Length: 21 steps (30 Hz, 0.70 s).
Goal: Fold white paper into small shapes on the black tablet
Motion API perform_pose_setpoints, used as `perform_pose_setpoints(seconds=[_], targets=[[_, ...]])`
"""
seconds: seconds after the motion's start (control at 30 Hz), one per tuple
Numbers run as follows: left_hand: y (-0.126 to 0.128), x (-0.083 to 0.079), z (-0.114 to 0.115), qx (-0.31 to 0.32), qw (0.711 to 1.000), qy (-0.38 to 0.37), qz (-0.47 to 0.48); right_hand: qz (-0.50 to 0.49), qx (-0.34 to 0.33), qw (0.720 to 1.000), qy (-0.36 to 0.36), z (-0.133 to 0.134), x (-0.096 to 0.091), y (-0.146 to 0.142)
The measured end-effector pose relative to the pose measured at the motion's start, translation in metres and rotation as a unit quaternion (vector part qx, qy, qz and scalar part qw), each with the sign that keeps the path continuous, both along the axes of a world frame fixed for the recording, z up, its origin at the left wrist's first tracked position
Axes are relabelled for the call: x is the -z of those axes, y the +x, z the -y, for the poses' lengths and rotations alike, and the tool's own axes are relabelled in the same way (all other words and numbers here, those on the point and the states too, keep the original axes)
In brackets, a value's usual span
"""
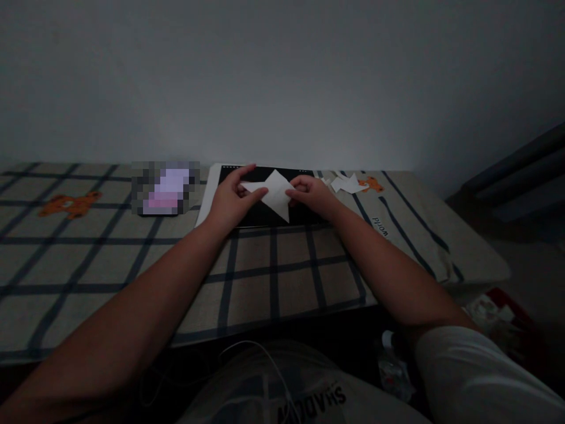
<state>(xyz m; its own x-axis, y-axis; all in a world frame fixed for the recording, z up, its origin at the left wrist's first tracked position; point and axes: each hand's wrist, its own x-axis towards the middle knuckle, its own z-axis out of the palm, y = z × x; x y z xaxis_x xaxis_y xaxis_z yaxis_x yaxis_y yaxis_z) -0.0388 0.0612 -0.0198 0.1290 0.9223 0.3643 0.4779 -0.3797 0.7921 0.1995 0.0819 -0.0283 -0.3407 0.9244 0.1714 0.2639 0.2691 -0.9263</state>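
Note:
A folded white paper (276, 195), kite-shaped, lies over a black board (265, 217) at the far middle of the table. My left hand (229, 200) pinches the paper's left point between thumb and fingers. On the other side, my right hand (311, 194) grips the paper's right edge with curled fingers. Both forearms stretch across the checked tablecloth (132, 259) toward it.
Several white paper scraps (346, 184) lie right of the board. A blurred-out pink and white object (165, 188) sits to its left. Orange bear prints mark the cloth. A wall stands right behind the table; the table's right edge drops off near a red-and-white item (494, 312).

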Motion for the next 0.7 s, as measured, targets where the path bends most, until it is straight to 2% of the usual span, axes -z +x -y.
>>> perform_pose_setpoints(seconds=[0.17,0.3,0.37,0.47,0.6,0.7], targets=[[0.002,0.007,-0.006,0.053,0.992,-0.045,0.104,-0.068,0.003,0.997,-0.043,0.005,-0.001,-0.007],[0.002,0.01,-0.007,0.058,0.989,-0.055,0.126,-0.048,-0.019,0.998,-0.032,0.003,0.006,-0.01],[0.001,0.009,-0.008,0.051,0.987,-0.062,0.139,-0.025,-0.01,0.999,0.022,0.0,0.01,-0.009],[0.0,0.008,-0.007,0.057,0.979,-0.094,0.17,0.039,0.015,0.988,0.147,-0.003,0.012,-0.005],[0.001,0.008,-0.005,0.069,0.963,-0.136,0.22,0.158,-0.016,0.942,0.296,0.002,0.005,-0.001],[0.003,0.009,-0.004,0.059,0.961,-0.144,0.229,0.204,-0.048,0.912,0.354,0.005,0.0,0.001]])
